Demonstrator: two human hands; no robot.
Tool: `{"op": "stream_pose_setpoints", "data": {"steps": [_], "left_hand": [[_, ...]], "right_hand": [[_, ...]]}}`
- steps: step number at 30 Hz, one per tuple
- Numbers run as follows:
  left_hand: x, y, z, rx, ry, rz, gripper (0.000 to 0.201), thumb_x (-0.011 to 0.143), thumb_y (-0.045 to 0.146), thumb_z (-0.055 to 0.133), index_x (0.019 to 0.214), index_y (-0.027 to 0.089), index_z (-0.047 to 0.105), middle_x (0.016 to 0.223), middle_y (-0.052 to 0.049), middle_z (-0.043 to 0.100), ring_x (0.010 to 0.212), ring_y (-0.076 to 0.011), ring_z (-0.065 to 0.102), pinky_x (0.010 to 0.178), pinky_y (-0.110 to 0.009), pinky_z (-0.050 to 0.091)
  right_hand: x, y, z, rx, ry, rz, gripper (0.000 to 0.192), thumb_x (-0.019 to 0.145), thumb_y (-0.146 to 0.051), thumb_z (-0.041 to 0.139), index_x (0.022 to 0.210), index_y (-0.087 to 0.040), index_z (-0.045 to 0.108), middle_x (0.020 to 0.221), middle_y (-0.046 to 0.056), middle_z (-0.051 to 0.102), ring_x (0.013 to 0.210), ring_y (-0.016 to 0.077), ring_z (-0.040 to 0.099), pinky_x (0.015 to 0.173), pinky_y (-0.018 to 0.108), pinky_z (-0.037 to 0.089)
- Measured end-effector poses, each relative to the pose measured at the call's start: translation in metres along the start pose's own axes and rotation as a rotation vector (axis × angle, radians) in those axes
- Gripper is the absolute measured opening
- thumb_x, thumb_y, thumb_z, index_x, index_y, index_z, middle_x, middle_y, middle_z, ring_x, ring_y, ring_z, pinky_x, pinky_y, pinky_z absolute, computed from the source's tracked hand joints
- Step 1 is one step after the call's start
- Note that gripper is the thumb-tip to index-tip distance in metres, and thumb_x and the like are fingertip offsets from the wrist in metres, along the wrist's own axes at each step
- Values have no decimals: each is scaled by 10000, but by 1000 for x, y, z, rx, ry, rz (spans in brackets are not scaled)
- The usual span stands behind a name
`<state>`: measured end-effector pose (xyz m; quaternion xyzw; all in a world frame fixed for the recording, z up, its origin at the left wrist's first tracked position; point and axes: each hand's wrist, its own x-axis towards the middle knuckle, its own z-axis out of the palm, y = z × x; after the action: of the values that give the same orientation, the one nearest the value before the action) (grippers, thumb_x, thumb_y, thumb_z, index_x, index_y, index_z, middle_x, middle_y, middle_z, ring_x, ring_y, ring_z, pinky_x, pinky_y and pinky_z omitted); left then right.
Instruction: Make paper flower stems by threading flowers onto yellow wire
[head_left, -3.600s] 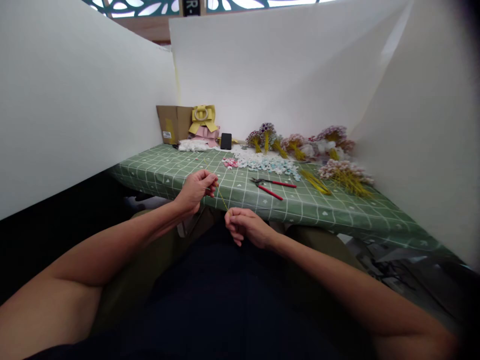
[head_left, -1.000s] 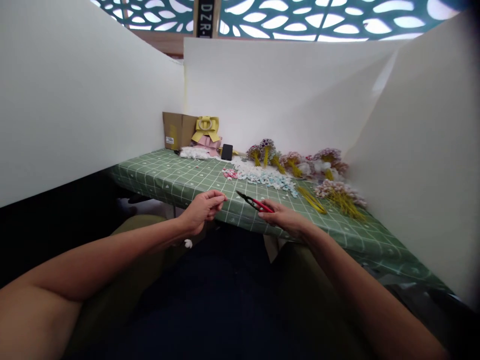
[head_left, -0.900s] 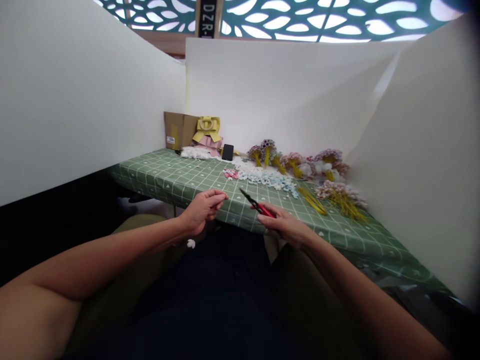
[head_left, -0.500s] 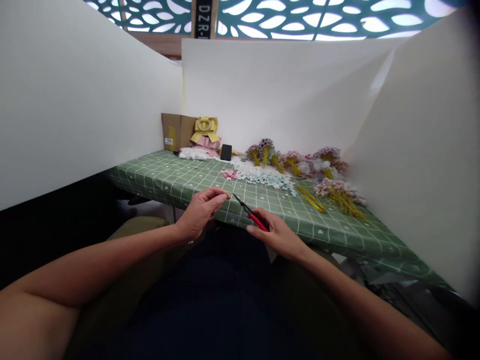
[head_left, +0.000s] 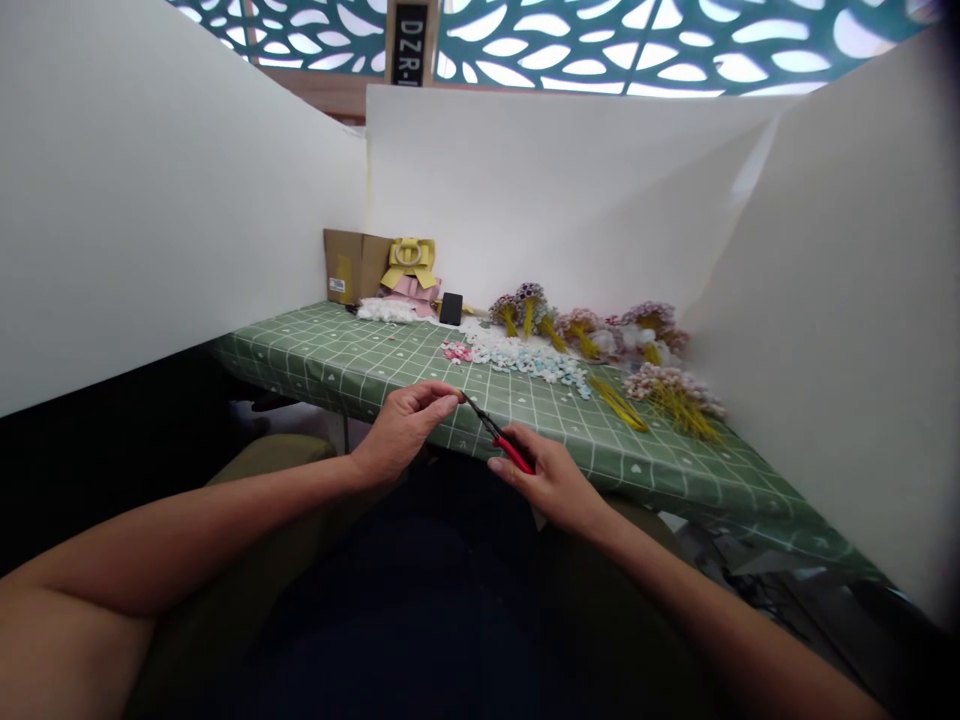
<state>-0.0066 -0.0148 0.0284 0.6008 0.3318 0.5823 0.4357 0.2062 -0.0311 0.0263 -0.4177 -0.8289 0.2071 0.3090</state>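
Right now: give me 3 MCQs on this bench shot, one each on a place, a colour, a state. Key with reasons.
1. Where does the cardboard box stand?
A. far left corner of the table
B. near right edge
C. on the person's lap

2. What colour are the handles of the snips?
A. blue
B. red
C. yellow

3. What is the right hand doing?
A. lying flat on the table
B. gripping the snips
C. hanging out of view

Key:
1 A, the box sits at the back left of the green checked tablecloth, against the white panels.
2 B, red shows between the fingers, with dark blades pointing toward the left hand.
3 B, the fingers wrap the handles; the left hand's fingertips are pinched together by the blade tips, and what they pinch is too thin to see.
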Motion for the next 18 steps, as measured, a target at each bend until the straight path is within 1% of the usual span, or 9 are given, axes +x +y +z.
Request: {"op": "stream_pose_setpoints", "data": {"steps": [5, 7, 9, 11, 13, 15, 18], "left_hand": [[0, -1, 0, -3, 9, 5, 166, 809, 314, 634, 885, 172, 674, 873, -16, 659, 810, -116, 562, 757, -224, 431], [0, 0, 1, -24, 17, -6, 165, 798, 315, 640, 870, 169, 670, 847, -10, 652, 767, -108, 552, 711, -215, 427], [-1, 3, 3, -50, 16, -43, 161, 791, 312, 641, 861, 169, 661, 763, 3, 626, 667, -89, 520, 611, -198, 403], [-1, 6, 4, -91, 8, -109, 154, 785, 311, 644, 850, 171, 645, 610, 37, 532, 521, -60, 422, 482, -184, 321], [-1, 9, 5, -153, -3, -196, 154, 775, 317, 655, 838, 181, 618, 500, 76, 378, 423, -43, 284, 397, -184, 199], [-1, 9, 5, -226, -19, -272, 166, 762, 321, 672, 825, 191, 589, 478, 96, 268, 394, -37, 188, 372, -189, 116], [1, 8, 3, -282, -60, -334, 182, 753, 320, 689, 814, 193, 574, 490, 101, 222, 393, -33, 140, 367, -190, 87]], "right_hand": [[-1, -3, 1, -54, 28, -5, 242, 857, -445, 540, 823, -206, 514, 690, -4, 540, 617, 149, 492, 591, 274, 362], [-1, -3, 2, -101, 52, -19, 232, 858, -437, 541, 817, -211, 508, 700, 1, 560, 619, 155, 507, 589, 275, 362], [-2, -2, 4, -164, 86, -36, 221, 859, -430, 541, 834, -213, 515, 734, 17, 591, 633, 166, 527, 590, 279, 370], [-3, 1, 6, -245, 125, -54, 221, 866, -431, 530, 892, -211, 534, 790, 45, 623, 661, 184, 552, 603, 291, 388], [-3, 6, 6, -353, 170, -72, 254, 876, -428, 511, 993, -205, 548, 856, 80, 645, 705, 211, 584, 625, 310, 410], [-4, 13, 5, -472, 205, -98, 293, 881, -399, 494, 1088, -197, 540, 941, 113, 655, 773, 241, 614, 655, 327, 431], [-4, 19, 3, -587, 221, -151, 314, 878, -338, 478, 1145, -178, 522, 1041, 137, 647, 875, 269, 629, 705, 339, 451]]}}
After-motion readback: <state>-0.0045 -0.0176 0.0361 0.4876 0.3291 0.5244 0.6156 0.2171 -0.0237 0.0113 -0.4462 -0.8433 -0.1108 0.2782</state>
